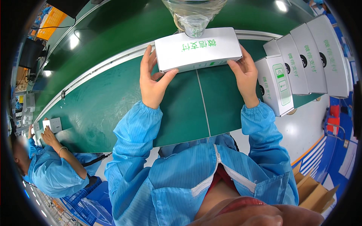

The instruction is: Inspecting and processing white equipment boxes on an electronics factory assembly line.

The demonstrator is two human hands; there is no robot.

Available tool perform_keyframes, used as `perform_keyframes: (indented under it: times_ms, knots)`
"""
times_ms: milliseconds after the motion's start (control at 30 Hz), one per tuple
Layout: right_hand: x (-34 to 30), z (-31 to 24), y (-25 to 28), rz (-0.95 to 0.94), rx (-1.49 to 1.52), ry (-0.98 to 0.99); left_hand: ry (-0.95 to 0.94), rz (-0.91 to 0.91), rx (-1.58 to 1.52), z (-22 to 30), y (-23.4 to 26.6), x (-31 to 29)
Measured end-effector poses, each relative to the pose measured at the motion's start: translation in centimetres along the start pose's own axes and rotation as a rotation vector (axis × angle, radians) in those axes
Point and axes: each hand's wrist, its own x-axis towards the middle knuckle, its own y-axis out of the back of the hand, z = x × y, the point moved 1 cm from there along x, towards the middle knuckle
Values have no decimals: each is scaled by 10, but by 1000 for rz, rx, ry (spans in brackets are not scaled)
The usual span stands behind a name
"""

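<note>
Between my two hands I hold a long white carton with green print, level over the green worktop. My left hand grips its left end, thumb on the front lower edge and fingers behind the end. At the other end my right hand grips the same way, thumb near the front corner. A round tool wrapped in clear plastic hangs over the carton's far side, its lower tip at the top face; whether they touch I cannot tell.
To my right stand several white cartons in a row, the nearest one at the worktop's edge. A metal rail divides worktop from green conveyor. At far left, a co-worker's hand touches a small white box.
</note>
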Motion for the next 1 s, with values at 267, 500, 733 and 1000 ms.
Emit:
perform_keyframes:
  times_ms: [267, 500, 733, 1000]
  knots:
    - [0, -1, -1, -2, -10, -1, 8, 0, 1, 0, 0, 0]
    - [-1, 1, 0, -12, -9, -13, 5, -1, 23, 0, 0, 0]
    - [0, -1, 0, -18, -16, -2, 7, 4, 42, 4, -1, -1]
    - [-1, 1, 0, -15, -3, -13, -5, -18, 36, -3, 1, 0]
